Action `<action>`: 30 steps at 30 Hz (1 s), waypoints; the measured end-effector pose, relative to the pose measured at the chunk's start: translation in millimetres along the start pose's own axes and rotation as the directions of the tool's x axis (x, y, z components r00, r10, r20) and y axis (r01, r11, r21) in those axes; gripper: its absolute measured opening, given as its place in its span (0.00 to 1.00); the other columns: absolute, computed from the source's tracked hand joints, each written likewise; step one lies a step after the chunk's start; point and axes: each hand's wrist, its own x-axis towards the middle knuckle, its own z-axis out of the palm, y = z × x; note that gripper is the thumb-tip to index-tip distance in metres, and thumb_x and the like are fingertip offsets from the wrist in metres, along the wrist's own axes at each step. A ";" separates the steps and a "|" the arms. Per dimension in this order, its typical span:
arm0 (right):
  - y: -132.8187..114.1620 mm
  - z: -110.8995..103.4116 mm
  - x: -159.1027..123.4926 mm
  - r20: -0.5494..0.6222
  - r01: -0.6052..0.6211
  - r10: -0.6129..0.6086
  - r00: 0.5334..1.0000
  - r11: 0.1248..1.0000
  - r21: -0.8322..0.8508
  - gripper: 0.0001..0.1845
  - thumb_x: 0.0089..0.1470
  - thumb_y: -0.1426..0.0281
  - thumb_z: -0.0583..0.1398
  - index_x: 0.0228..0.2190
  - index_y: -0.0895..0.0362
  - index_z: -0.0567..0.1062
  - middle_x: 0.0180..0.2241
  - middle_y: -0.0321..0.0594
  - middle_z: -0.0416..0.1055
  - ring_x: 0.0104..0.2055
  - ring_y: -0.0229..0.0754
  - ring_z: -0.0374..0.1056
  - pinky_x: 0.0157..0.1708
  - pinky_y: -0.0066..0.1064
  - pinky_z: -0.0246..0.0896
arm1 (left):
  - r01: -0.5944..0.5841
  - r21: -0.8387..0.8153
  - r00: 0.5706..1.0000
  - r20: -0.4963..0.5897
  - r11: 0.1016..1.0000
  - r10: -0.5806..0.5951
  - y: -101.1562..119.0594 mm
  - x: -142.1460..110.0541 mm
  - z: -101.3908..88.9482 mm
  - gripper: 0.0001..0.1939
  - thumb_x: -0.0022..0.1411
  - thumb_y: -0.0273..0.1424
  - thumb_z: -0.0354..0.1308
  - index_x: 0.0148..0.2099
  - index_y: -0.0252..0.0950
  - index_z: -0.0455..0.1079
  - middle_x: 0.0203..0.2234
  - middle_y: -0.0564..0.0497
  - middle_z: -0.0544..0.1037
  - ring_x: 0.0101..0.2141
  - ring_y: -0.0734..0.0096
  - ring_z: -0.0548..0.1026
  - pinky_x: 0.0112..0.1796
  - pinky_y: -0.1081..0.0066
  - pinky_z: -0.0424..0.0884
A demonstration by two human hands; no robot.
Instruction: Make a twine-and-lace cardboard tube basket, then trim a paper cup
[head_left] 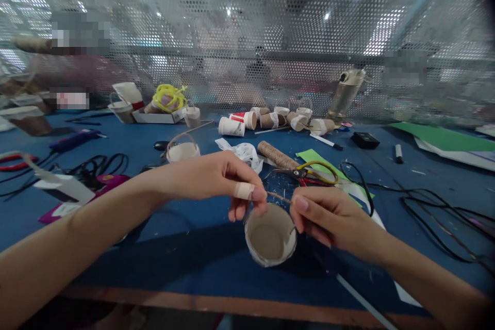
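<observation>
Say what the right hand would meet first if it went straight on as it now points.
Most likely the left hand: the right hand points toward its fingertips, with a thin brown strand between them, though depth is hard to judge.

Free tabletop (185,258) left of cup (267,240); twine roll (278,155), yellow-handled cutters (300,172) block far side; black cable (366,185) crowds right.

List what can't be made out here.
Twine inside each grip: head view, hidden by left hand and right hand.
Any wording on the red-and-white cup: head view, too small.
Rest of the green sheet: head view, cut by right edge.
Scene behind the perforated panel: head view, veiled and blurred.
</observation>
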 end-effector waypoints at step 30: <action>6.9 -7.2 2.6 0.144 0.092 -0.062 0.988 0.973 -0.212 0.20 0.67 0.60 0.55 0.28 0.59 0.74 0.31 0.37 0.70 0.21 0.28 0.62 0.20 0.19 0.59 | -0.118 0.114 0.990 -0.061 0.986 0.125 -27.6 -6.5 12.8 0.10 0.66 0.33 0.61 0.37 0.30 0.79 0.28 0.47 0.79 0.27 0.73 0.75 0.29 0.77 0.72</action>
